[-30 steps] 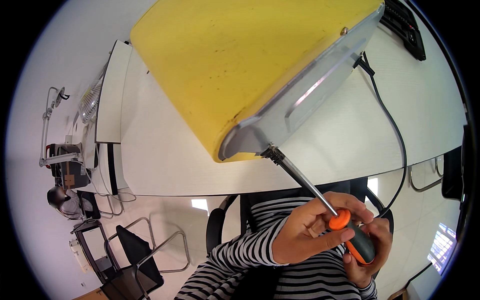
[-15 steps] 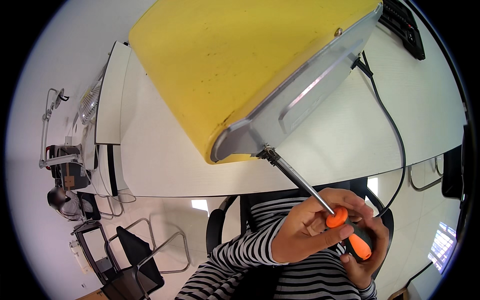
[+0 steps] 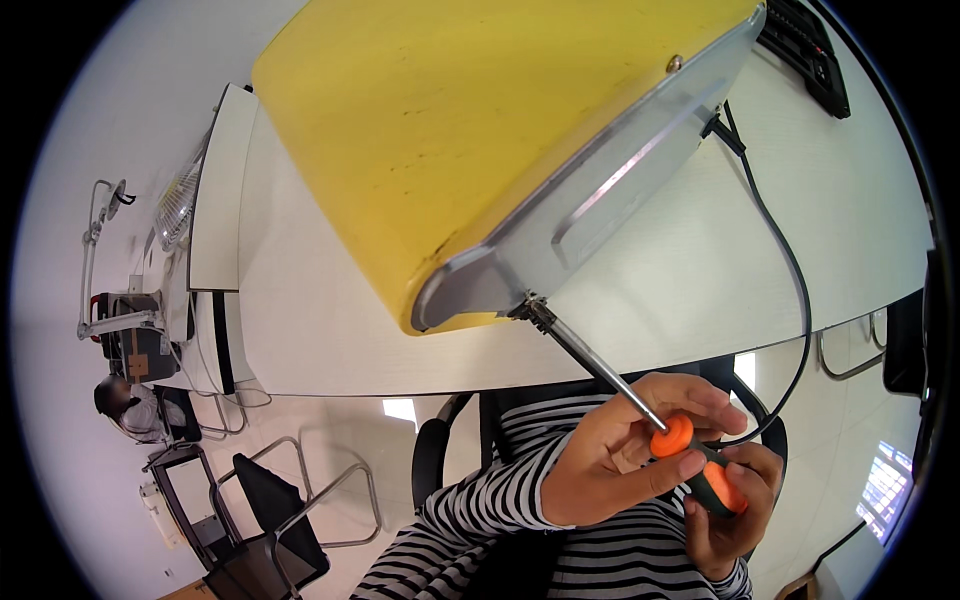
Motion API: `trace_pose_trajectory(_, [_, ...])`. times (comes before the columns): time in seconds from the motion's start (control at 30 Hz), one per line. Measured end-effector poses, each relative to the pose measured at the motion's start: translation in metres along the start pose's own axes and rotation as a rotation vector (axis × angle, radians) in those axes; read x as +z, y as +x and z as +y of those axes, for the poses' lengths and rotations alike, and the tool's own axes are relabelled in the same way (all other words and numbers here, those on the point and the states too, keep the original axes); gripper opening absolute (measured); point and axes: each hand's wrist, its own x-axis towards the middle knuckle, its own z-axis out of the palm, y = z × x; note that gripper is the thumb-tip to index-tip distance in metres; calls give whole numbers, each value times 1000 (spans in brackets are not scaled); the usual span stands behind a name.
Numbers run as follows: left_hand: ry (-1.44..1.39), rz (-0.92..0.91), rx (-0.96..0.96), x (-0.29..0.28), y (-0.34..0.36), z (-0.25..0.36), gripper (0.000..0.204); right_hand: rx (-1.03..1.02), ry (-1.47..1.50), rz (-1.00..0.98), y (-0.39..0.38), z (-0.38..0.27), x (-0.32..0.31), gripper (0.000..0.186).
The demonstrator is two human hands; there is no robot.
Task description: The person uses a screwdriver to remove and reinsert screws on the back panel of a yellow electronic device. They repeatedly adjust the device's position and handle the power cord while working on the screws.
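A screwdriver (image 3: 672,437) with an orange and dark green handle slants up to the left. Its steel shaft meets a dark fitting (image 3: 530,308) at the lower corner of a grey metal panel (image 3: 590,215). This panel forms one side of a large device with a yellow casing (image 3: 470,140). My left hand (image 3: 600,470) curls around the front of the handle, thumb lying along it. Around the handle's rear end, the fingers and thumb of my right hand (image 3: 745,510) are closed. The exact tip contact is too small to make out.
A white table (image 3: 330,340) carries the device. A black cord (image 3: 785,240) runs from the panel over the table edge. At the far right lies a black case (image 3: 805,55). Chairs (image 3: 265,500), a fan (image 3: 180,205) and a seated person (image 3: 140,410) are to the left.
The screwdriver handle has rotated, showing its orange inlay at a different angle. My right fingers have shifted around its end. The yellow device sits slightly farther left in view.
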Motion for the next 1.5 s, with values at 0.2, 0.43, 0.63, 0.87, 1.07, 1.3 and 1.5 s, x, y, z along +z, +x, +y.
trace_pose_trajectory(0.2, [3, 28, -66, -2, -1, 2, 38, 624, 935, -22, 4, -8, 2, 50])
trace_pose_trajectory(0.43, [-4, 36, -4, 0, -1, 1, 37, 136, 314, 2, 3, 2, 5, 42])
trace_pose_trajectory(0.63, [-60, 24, -31, -2, -1, 0, 37, 688, 993, -38, 11, -12, 4, 44])
trace_pose_trajectory(0.87, [24, 20, -24, -2, -1, 5, 38, 200, 420, -31, -1, 2, 2, 43])
trace_pose_trajectory(1.07, [-24, -33, -66, -3, -3, 6, 38, 339, 598, -94, -5, 0, -1, 48])
trace_pose_trajectory(1.3, [190, -87, -155, -1, -1, 8, 52, 363, 448, -222, 5, 0, 0, 44])
trace_pose_trajectory(1.5, [1403, 222, 461, -12, 2, 23, 31, 614, 618, 45, 1, 2, -3, 48])
